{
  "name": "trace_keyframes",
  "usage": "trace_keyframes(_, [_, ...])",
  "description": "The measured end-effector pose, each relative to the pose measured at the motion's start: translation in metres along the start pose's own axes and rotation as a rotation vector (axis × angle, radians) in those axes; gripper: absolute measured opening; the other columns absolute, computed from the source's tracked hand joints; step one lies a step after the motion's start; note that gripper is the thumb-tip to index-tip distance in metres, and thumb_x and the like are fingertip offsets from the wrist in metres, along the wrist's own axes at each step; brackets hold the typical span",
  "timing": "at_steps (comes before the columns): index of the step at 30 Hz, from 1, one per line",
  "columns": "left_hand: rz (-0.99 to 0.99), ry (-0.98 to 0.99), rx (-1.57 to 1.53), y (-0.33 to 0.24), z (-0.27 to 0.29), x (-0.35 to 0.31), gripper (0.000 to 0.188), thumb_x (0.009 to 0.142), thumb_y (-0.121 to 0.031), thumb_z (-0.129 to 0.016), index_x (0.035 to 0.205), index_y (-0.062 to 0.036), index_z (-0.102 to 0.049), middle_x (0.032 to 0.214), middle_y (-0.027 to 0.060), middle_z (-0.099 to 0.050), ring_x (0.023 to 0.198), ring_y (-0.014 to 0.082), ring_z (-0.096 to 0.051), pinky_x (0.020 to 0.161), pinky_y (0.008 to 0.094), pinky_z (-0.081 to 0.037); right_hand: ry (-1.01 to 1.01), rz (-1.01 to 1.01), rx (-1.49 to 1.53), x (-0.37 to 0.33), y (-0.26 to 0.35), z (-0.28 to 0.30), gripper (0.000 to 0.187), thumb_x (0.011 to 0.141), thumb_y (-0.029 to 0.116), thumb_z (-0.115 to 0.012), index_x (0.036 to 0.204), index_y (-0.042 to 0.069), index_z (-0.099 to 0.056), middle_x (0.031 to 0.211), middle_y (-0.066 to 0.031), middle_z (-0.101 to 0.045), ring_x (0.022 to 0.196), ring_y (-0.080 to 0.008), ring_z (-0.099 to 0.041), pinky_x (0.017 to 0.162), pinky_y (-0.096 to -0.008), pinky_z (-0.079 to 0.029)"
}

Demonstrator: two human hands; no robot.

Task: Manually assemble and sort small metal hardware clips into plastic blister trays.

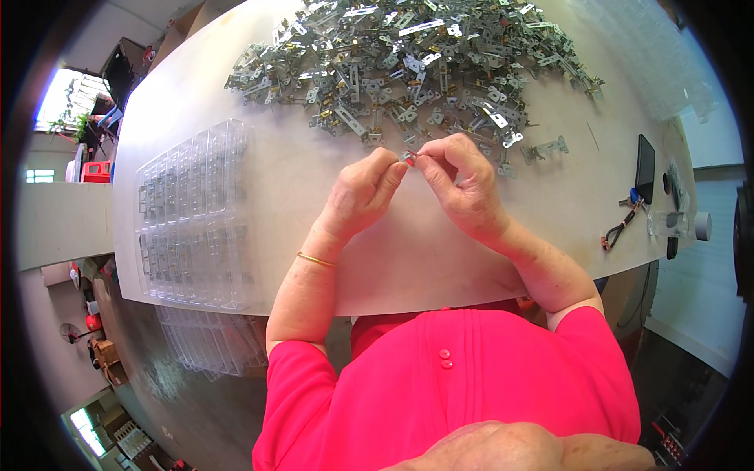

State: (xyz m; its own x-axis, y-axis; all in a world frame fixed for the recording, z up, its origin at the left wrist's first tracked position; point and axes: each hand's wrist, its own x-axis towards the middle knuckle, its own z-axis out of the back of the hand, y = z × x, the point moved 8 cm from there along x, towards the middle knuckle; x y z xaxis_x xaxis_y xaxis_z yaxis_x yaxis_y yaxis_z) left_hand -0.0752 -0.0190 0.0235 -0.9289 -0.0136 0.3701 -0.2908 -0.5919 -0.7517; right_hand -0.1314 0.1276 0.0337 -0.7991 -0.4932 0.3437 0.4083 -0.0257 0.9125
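Note:
Both my hands meet over the white table [275, 180], just in front of a big heap of small metal brackets [408, 63]. My left hand [363, 192] and my right hand [459, 180] pinch one small metal bracket [408, 157] between their fingertips. The part is mostly hidden by my fingers. A thin gold bangle sits on my left wrist.
A stack of clear plastic trays [192, 212] lies at the table's left, more trays [212, 345] below the edge. A single bracket [546, 147] lies apart at right. A dark phone [645, 166], keys [624, 220] and a clear bottle [679, 225] sit at the right edge.

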Motion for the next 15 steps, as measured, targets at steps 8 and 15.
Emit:
trace_keyframes(8, [0.317, 0.113, -0.449, 0.014, -0.013, -0.005, 0.025, 0.106, -0.024, -0.055, 0.093, -0.0030, -0.060, 0.069, 0.0016, -0.054, 0.056, 0.0093, -0.050, 0.051, 0.0261, -0.042, -0.126, -0.011, 0.157, 0.000, -0.008, 0.016, 0.005, 0.098, 0.008, -0.065, 0.101, 0.005, -0.064, 0.085, 0.0010, -0.056, 0.069, -0.0044, -0.050, 0.060, -0.0215, -0.044])
trace_keyframes(15, [0.553, -0.025, -0.921, 0.035, -0.009, -0.008, 0.034, 0.106, -0.034, -0.052, 0.091, -0.0044, -0.058, 0.068, 0.0020, -0.053, 0.048, 0.0098, -0.050, 0.043, 0.0242, -0.041, -0.004, -0.214, 0.239, -0.004, -0.015, 0.000, 0.009, 0.101, 0.013, -0.063, 0.102, 0.004, -0.063, 0.076, 0.0033, -0.059, 0.067, -0.0034, -0.054, 0.058, -0.0218, -0.045])
